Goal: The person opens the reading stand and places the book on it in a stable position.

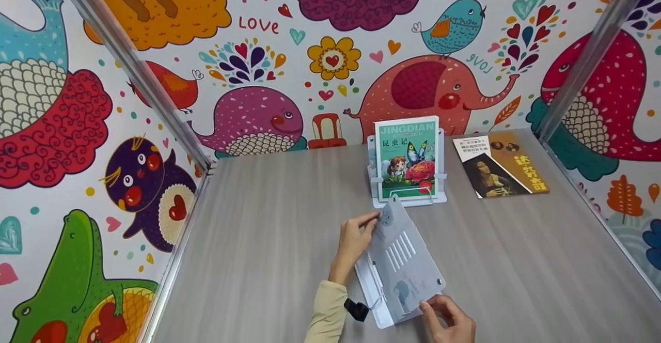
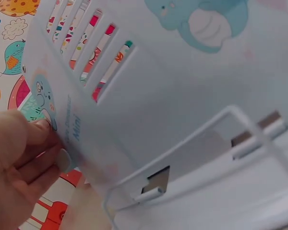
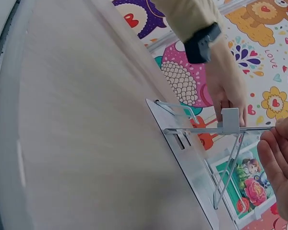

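A pale metal bookstand (image 1: 411,281) with cartoon prints and slots stands on the table, its back panel raised over a white base. My left hand (image 1: 354,242) pinches the panel's far side edge. At the near side edge my right hand (image 1: 450,321) pinches the panel, thumb on the printed face. The left wrist view shows a wire page holder (image 2: 168,160) in front of the panel. Seen edge-on in the right wrist view, the panel rises from the base plate (image 3: 192,167), with a wire support (image 3: 230,167) behind it.
Farther back, a second bookstand (image 1: 375,177) holds an upright green book (image 1: 403,149). To its right a book with a portrait cover (image 1: 503,165) lies flat. Walls with cartoon prints and metal posts (image 1: 586,64) enclose the grey wood-look table (image 1: 248,239).
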Available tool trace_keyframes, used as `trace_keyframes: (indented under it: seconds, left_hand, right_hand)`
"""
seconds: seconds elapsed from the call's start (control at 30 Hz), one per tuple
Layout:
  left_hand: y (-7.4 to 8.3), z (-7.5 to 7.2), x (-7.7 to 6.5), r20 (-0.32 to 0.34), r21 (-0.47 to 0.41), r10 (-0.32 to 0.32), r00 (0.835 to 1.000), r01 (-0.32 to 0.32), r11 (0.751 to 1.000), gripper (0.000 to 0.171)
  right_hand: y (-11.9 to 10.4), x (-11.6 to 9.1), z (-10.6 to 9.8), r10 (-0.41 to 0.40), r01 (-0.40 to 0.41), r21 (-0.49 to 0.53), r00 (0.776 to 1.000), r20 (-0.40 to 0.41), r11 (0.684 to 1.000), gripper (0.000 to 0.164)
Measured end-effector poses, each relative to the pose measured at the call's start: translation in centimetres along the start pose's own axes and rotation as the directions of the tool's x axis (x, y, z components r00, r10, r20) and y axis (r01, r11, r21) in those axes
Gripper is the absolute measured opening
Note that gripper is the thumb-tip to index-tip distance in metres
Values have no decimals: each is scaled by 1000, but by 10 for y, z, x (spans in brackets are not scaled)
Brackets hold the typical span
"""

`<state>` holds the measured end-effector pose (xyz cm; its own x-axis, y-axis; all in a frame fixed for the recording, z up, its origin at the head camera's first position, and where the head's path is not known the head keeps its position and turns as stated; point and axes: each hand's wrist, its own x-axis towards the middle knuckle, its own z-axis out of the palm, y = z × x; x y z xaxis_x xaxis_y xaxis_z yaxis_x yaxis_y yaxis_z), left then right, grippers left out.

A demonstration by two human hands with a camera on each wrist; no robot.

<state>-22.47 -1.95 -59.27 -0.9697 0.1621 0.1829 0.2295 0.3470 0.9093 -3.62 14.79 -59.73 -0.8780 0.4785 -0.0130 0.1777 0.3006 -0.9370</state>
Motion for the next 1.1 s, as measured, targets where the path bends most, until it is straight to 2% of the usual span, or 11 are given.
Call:
trace_keyframes:
  seconds: [0.23, 0.33, 0.43, 0.6, 0.7, 0.87, 1.1]
  left_hand:
    - [-6, -11, -6, -39, 53, 2, 999, 0, 999, 25]
    - [-8, -16, -9, -54, 44, 1, 999, 1, 999, 24]
    - [-9, -21, -11, -73, 38, 11, 997, -8, 999, 23]
    - [-10, -30, -15, -116, 48, 37, 993, -31, 998, 19]
    - [-13, -36, -20, -143, 42, 28, 989, -22, 999, 17]
    - [-19, -43, -29, -174, 12, 2, 985, 0, 1000, 14]
    - [-23, -47, -38, -192, 2, 28, 981, -28, 1000, 12]
  right_hand:
    - [6, 16, -10, 7, -7, -13, 1000, 9, 1000, 10]
    - [7, 27, -16, 41, -41, -14, 998, 37, 999, 7]
    - [7, 38, -22, 47, -47, -10, 998, 30, 999, 7]
    - [6, 57, -26, -24, 25, -28, 1000, 5, 999, 6]
    - [6, 67, -26, -82, 82, -42, 997, 15, 996, 6]
    - [6, 86, -27, -167, 168, -74, 986, 22, 983, 7]
    - [3, 114, -27, -261, 264, -117, 964, 42, 957, 6]
